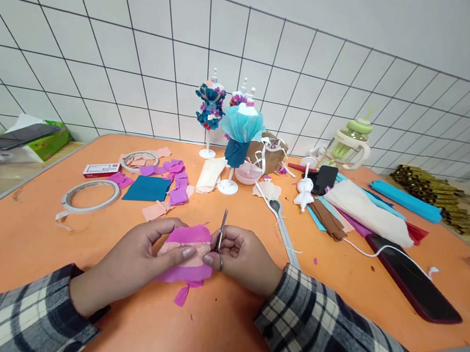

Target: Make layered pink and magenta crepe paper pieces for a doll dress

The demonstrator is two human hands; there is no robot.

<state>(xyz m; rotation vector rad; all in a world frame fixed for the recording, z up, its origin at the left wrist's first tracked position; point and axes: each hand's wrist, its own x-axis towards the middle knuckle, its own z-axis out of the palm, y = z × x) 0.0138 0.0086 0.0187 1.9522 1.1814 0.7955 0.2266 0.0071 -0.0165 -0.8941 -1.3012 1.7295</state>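
Between my hands is a layered piece of crepe paper (183, 275), magenta with a peach band across its middle. My left hand (147, 248) pinches it from the left, thumb on top. My right hand (244, 258) has small scissors (222, 227) in it, blades pointing up and away, one finger loop near the thumb; its fingertips also touch the paper's right edge. A narrow magenta strip (181, 295) hangs below the piece. Beyond my hands stands a mini dress form (238, 147) in a turquoise and dark blue paper dress.
Tape rolls (91, 196), a blue paper square (146, 189) and magenta scraps (179, 182) lie left. A second decorated dress form (210, 109) stands behind. At right are a ruler (287, 238), a phone (414, 282) with a white cable, folded crepe paper (372, 212) and a bottle (350, 144).
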